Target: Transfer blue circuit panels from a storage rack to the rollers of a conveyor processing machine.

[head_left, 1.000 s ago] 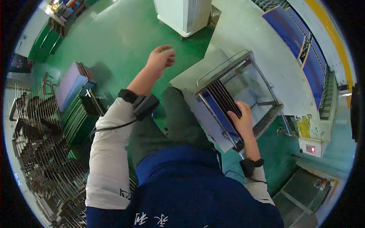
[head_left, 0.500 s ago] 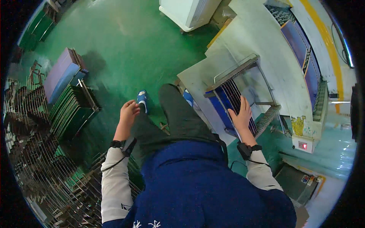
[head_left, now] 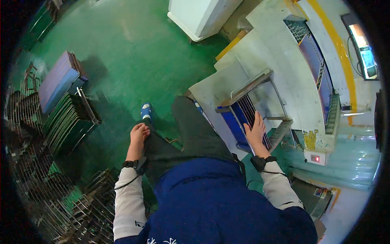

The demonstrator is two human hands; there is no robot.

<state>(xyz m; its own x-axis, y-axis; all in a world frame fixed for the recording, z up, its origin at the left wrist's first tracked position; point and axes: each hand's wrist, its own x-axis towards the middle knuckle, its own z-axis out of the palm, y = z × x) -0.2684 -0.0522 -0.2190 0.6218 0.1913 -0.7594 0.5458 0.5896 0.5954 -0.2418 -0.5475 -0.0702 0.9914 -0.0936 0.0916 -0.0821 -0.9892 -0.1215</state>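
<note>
My left hand (head_left: 139, 135) hangs in the air beside my left thigh. Its fingers are loosely curled together, and nothing shows in them. My right hand (head_left: 256, 132) lies over the near right part of a metal rack (head_left: 252, 87), fingers stretched out and thumb apart. Thin upright panels stand side by side in the rack, with a blue panel (head_left: 235, 127) on the side towards me. The hand seems to rest along the panels' edges; whether it presses on them I cannot tell.
The rack stands against a pale machine (head_left: 272, 44) with blue panels (head_left: 312, 57) in its channel. A small control box (head_left: 315, 157) and a screen (head_left: 362, 46) sit at right. On my left are a rack of green panels (head_left: 67, 120), a purple-topped stack (head_left: 61, 81) and several wire racks (head_left: 34, 162).
My left hand has moved slightly right and closer to my thigh, its fingers curling more. My right hand stays over the rack. The view has shifted, bringing more of the screen into sight.
</note>
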